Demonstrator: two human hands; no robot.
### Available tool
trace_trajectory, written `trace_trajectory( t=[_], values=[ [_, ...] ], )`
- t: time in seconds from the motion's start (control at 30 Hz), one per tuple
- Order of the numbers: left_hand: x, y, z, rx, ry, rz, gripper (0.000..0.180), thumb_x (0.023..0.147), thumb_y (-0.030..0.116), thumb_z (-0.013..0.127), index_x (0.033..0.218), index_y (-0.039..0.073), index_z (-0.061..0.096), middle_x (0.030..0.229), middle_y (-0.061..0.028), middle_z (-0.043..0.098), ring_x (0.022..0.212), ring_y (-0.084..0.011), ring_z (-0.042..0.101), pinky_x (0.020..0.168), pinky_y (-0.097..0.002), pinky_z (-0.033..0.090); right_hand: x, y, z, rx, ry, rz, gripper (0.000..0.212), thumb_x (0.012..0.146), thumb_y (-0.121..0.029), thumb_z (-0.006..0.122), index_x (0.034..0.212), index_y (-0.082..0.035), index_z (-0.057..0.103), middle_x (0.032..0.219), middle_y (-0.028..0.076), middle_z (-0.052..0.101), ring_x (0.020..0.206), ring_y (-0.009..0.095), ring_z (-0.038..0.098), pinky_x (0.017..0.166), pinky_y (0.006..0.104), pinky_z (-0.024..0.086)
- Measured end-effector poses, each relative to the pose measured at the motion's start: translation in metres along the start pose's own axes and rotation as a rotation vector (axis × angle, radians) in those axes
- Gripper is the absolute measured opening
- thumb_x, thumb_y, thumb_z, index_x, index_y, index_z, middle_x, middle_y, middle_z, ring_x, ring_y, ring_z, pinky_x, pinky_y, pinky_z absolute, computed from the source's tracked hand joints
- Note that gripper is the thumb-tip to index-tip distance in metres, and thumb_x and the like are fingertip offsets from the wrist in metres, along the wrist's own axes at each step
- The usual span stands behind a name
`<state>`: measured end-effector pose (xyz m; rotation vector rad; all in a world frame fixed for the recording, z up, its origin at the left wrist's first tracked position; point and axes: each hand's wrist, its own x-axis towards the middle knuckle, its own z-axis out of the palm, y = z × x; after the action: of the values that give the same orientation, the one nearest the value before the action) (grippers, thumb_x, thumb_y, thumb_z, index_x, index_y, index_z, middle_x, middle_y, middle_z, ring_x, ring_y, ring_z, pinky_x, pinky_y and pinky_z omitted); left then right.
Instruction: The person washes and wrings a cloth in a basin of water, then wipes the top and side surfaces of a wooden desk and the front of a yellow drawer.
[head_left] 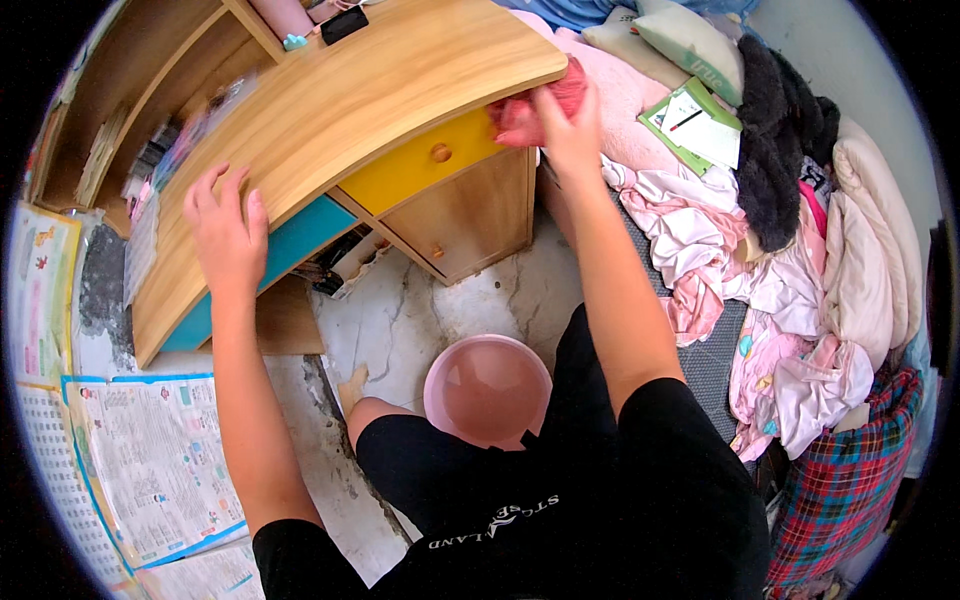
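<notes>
While a pink basin holding water sits on the marbled floor just in front of the person's knees, a heap of pale and pink laundry crowds the bed to the right, topped by a dark fleecy garment, a green notebook with a pen and a pale cushion; a plaid bag slumps at the lower right. Printed charts lie against the left side, and a dark phone rests at the far edge of the tabletop. Nothing lies between the hands and the wood. The left hand is spread flat, fingers apart, pressing on the near edge of the tabletop above a teal drawer front. The right hand is curled around a bunched red cloth, gripping it against the right-hand corner of the tabletop, just above a yellow drawer with a round wooden knob. Below that drawer is a plain wooden cabinet door. The desk is light wood with open shelves at the back left holding stacked papers. The room is cramped, desk and bed standing almost side by side.
</notes>
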<state>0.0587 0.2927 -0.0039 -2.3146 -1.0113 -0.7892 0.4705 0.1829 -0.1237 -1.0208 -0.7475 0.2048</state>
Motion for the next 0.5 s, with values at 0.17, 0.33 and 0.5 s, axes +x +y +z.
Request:
trace_trajectory(
  t=[0.17,0.33,0.5],
  values=[
    [0.002,-0.002,0.005,0.033,0.001,0.022,0.036,0.106,0.032,0.055,0.127,0.009,0.072,0.145,-0.0156,0.059,0.139,-0.0407,0.047,0.117,-0.0522,0.040,-0.009,0.057,-0.009,-0.641,0.004,-0.152,0.051,0.103,-0.020,0.075,0.143,0.002,0.051,0.142,0.016,0.059,0.132,0.026,0.058,0.110,0.0408,0.050],
    [-0.003,-0.010,-0.004,0.055,-0.010,0.014,0.034,0.106,0.031,0.054,0.125,0.010,0.074,0.144,-0.0147,0.061,0.137,-0.0403,0.049,0.116,-0.0515,0.040,0.002,0.015,0.020,-0.153,-0.006,-0.129,0.062,0.099,-0.033,0.080,0.143,0.003,0.055,0.132,0.024,0.066,0.128,0.040,0.060,0.112,0.0469,0.045],
    [0.004,0.000,0.015,0.021,0.003,0.043,0.033,0.107,0.030,0.053,0.124,0.011,0.074,0.143,-0.0148,0.062,0.136,-0.0400,0.050,0.115,-0.0513,0.040,0.002,0.084,-0.015,-0.146,-0.025,-0.088,0.052,0.106,-0.039,0.071,0.138,0.001,0.060,0.129,0.018,0.070,0.125,0.031,0.065,0.110,0.0418,0.047]
  ],
)
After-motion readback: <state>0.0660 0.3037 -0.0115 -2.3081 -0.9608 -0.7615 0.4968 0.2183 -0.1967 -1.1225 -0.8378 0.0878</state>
